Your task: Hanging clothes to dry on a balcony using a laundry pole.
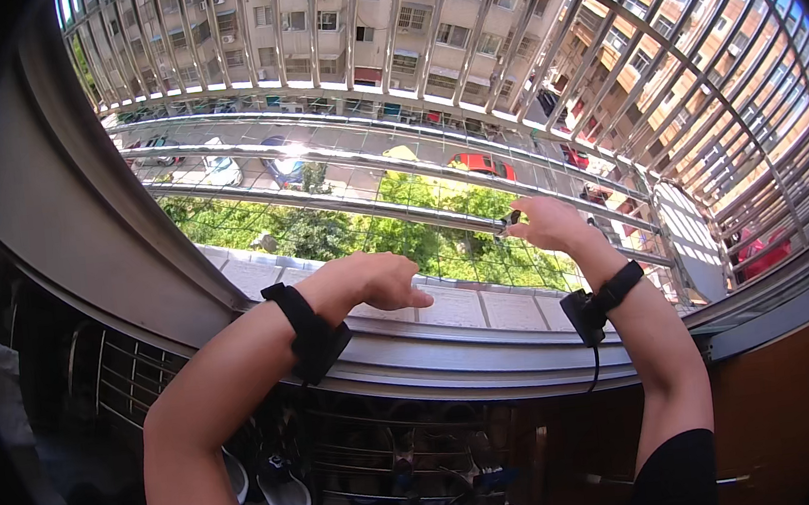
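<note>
My right hand (pixel 550 224) reaches over the sill to the horizontal metal bars of the window cage. Its thumb and fingers close around a small black thing (pixel 514 218) at a bar; the thing is too small to name. My left hand (pixel 380 281) hovers over the tiled ledge (pixel 449 311), nearer to me than the bars. Its fingers are loosely bent and apart, with nothing visible between them. A shiny metal rail (pixel 361 203) runs across beyond both hands, with thin wire mesh around it. Each wrist wears a black strap with a small box.
The metal window track (pixel 473 358) crosses below my forearms, beside a thick window frame (pixel 91 185) at left. Under the sill stands a rack (pixel 375 450) with shoes (pixel 285 493). A brown wooden panel (pixel 789 400) is at right. Outside lie bushes, parked cars and buildings.
</note>
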Demonstrator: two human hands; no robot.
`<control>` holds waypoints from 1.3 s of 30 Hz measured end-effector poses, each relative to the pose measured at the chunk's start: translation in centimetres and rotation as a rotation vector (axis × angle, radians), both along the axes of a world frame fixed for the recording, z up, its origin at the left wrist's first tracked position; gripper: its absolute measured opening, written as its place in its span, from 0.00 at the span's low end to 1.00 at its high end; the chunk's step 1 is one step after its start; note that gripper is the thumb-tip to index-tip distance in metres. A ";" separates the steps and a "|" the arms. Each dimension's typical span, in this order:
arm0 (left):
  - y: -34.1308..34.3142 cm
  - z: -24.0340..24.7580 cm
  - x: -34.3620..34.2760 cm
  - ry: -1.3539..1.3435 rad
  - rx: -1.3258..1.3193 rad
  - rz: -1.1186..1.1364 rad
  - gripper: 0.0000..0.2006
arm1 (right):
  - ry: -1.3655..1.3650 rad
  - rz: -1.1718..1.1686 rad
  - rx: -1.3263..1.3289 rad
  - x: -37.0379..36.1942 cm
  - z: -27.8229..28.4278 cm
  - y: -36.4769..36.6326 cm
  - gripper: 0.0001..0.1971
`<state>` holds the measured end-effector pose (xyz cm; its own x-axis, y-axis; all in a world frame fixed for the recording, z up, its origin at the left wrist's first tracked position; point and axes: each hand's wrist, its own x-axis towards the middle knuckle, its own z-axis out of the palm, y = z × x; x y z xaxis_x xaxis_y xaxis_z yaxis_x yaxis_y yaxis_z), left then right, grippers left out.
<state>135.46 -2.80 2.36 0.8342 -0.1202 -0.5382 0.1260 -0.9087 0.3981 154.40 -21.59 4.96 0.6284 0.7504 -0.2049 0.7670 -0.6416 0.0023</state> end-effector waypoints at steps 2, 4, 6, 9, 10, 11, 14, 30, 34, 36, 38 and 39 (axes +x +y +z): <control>-0.5 1.2 -0.8 -0.091 0.068 0.001 0.31 | 0.066 0.029 -0.011 -2.9 3.0 -1.1 0.21; -1.4 3.8 -2.3 -0.097 0.001 0.080 0.28 | 0.056 0.092 0.093 -6.4 5.2 -3.2 0.21; -2.2 4.9 -3.9 -0.198 0.022 0.081 0.27 | 0.074 0.130 0.157 -10.0 7.4 -5.6 0.21; -5.3 7.5 -7.4 -0.330 0.068 0.081 0.26 | 0.112 0.107 0.218 -15.1 10.5 -10.7 0.22; -6.5 7.9 -9.1 -0.420 0.098 0.072 0.26 | 0.048 0.132 0.260 -16.6 10.9 -12.4 0.22; -7.8 9.0 -10.9 -0.397 0.092 0.075 0.26 | 0.071 0.123 0.276 -17.9 11.4 -14.1 0.22; -12.9 11.4 -15.9 -0.502 0.078 -0.042 0.26 | 0.086 0.090 0.320 -22.1 12.9 -20.5 0.22; -33.3 11.1 -40.1 -0.516 -0.119 -0.006 0.27 | 0.875 0.042 0.623 -40.8 6.9 -41.7 0.17; -34.2 8.5 -43.2 -0.587 -0.238 0.101 0.26 | 1.027 -0.018 0.604 -43.6 3.7 -42.7 0.15; -34.6 7.6 -44.9 -0.591 -0.281 0.155 0.26 | 1.077 -0.037 0.603 -45.1 2.8 -42.0 0.15; -34.7 7.1 -47.2 -0.587 -0.261 0.188 0.26 | 1.199 -0.095 0.618 -46.5 1.4 -41.1 0.15; -34.6 7.1 -48.7 -0.559 -0.261 0.241 0.27 | 1.307 -0.148 0.653 -47.3 0.2 -40.5 0.15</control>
<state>86.81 -37.36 9.49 0.9993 0.0365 0.0048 0.0241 -0.7455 0.6661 107.05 -62.07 5.13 0.3450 0.8776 -0.3328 -0.0758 -0.3274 -0.9418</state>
